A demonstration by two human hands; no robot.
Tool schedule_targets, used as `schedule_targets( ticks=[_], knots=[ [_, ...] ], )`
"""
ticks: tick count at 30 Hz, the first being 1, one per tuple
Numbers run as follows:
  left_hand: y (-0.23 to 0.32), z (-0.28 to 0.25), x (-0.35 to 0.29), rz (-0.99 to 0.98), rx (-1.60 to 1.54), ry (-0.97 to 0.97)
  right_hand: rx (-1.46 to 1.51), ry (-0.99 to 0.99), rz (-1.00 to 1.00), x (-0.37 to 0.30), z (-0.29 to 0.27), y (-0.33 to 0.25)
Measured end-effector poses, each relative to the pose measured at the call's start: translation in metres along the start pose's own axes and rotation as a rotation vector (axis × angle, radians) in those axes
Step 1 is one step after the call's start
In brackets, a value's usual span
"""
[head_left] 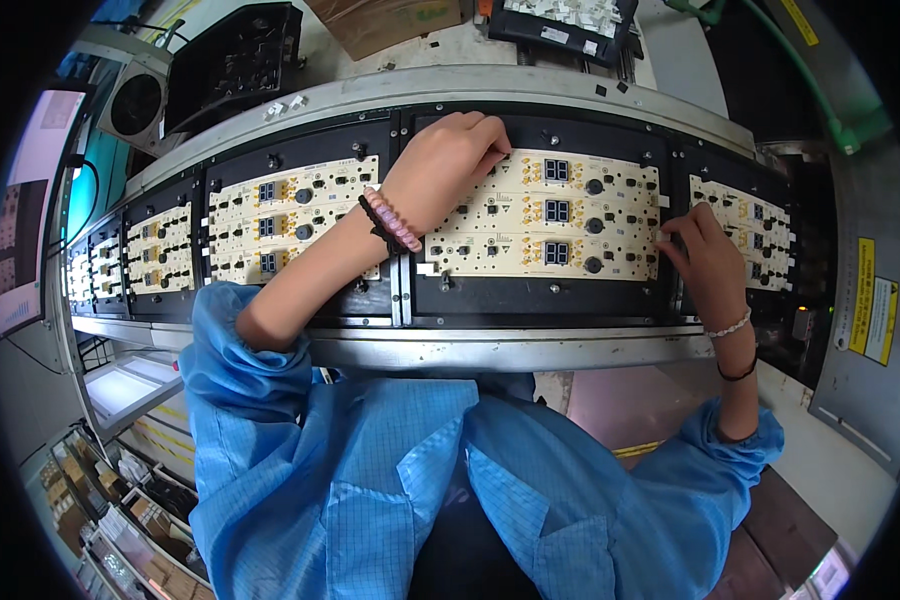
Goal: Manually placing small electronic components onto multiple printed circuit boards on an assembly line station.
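Observation:
In front of me, a cream circuit board panel with three rows of parts and black digit displays lies in a black carrier tray. My left hand reaches over its upper left part. The fingers are curled and pressed down near the top edge, and the hand hides what is under them. At the panel's right edge my right hand has thumb and forefinger brought together in a pinch, below a white connector. Whatever small thing is between those fingertips cannot be made out.
Similar board panels sit in trays to the left and right along a metal-railed conveyor. Beyond the rail are a black bin, a cardboard box and a tray of white connectors. A screen stands far left.

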State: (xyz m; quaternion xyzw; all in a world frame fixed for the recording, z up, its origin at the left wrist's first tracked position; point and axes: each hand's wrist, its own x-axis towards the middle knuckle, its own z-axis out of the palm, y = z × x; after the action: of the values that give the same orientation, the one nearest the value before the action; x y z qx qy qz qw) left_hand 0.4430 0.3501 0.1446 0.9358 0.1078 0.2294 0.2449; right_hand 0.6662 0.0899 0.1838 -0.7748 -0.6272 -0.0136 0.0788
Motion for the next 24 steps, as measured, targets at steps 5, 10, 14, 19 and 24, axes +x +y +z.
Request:
schedule_targets(
  ticks=[5, 10, 14, 19, 24],
  knots=[
    [0.005, 0.001, 0.005, -0.038, -0.011, -0.021, 0.005, 0.002, -0.017, 0.0, -0.002, 0.007],
    [0.005, 0.011, 0.008, -0.02, -0.004, 0.021, 0.028, -0.046, 0.048, -0.002, -0.005, 0.014],
    [0.009, 0.015, 0.014, 0.03, 0.016, 0.005, 0.018, -0.041, 0.039, -0.006, -0.005, 0.023],
    [0.013, 0.028, 0.018, 0.072, 0.112, 0.013, 0.038, -0.078, 0.042, -0.01, -0.006, 0.038],
    [0.011, 0.017, 0.016, 0.053, 0.145, -0.031, 0.077, -0.091, 0.042, 0.001, -0.008, 0.031]
  ],
)
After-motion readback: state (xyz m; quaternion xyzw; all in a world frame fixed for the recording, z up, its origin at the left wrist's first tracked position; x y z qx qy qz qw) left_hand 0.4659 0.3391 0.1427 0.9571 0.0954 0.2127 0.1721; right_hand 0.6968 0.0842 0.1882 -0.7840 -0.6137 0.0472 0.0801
